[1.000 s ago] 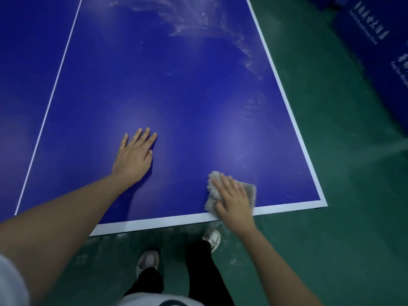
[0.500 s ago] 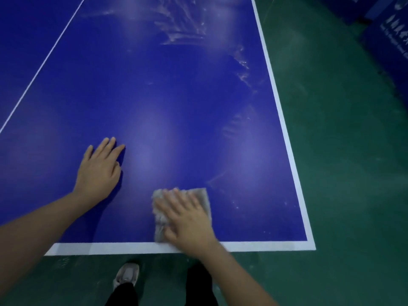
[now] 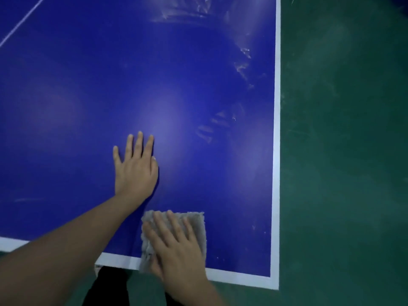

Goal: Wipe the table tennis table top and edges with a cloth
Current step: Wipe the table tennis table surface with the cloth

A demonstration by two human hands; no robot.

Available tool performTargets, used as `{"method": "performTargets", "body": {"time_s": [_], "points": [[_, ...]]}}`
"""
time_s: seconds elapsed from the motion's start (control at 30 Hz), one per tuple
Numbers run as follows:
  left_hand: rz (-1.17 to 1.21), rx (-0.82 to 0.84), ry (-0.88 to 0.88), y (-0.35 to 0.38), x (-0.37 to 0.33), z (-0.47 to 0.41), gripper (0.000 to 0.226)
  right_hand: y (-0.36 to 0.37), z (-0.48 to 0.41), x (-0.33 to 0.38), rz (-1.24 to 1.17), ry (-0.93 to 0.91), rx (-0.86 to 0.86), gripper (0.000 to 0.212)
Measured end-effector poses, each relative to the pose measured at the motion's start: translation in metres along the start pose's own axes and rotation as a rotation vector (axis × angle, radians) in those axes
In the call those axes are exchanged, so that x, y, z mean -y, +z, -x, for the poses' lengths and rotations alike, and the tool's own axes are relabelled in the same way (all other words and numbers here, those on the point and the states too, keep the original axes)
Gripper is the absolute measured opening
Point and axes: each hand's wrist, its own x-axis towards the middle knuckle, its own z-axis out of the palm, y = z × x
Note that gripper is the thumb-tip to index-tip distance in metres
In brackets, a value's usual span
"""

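The blue table tennis table (image 3: 88,96) fills most of the view, with white lines along its near and right edges. My right hand (image 3: 176,250) presses flat, fingers straight, on a grey cloth (image 3: 198,226) lying by the near white edge line. The cloth's lower left corner reaches over that line. My left hand (image 3: 135,168) rests flat on the blue top just beyond the cloth, fingers straight. Pale wipe streaks (image 3: 220,124) show on the surface toward the right edge and at the far end.
Green floor (image 3: 342,151) lies to the right of the table and in front of it. My dark trouser legs (image 3: 106,288) stand against the near edge. The table's near right corner (image 3: 274,283) is close to the cloth.
The cloth under my right hand has slid left along the near edge, away from the corner. My left hand has stayed flat on the top. The view has swung.
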Motion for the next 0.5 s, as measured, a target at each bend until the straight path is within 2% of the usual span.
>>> {"method": "performTargets", "body": {"time_s": [0.1, 0.17, 0.33, 0.43, 0.5], "points": [[-0.009, 0.000, -0.002, 0.002, 0.000, 0.001, 0.053, -0.007, 0.005, -0.021, 0.041, -0.132, 0.057, 0.064], [-0.007, 0.015, -0.012, 0.000, -0.001, 0.002, 0.053, -0.021, 0.012, -0.054, 0.085, -0.088, 0.063, 0.064], [-0.009, 0.036, -0.024, -0.004, -0.003, 0.004, 0.054, -0.046, 0.066, -0.158, 0.028, 0.514, -0.083, 0.063], [-0.005, 0.051, -0.018, -0.006, -0.005, 0.002, 0.055, -0.038, 0.070, -0.149, -0.004, 0.762, -0.167, 0.061], [-0.002, 0.060, -0.019, -0.008, -0.005, 0.003, 0.055, -0.029, 0.057, -0.118, 0.012, 0.804, -0.186, 0.059]]}}
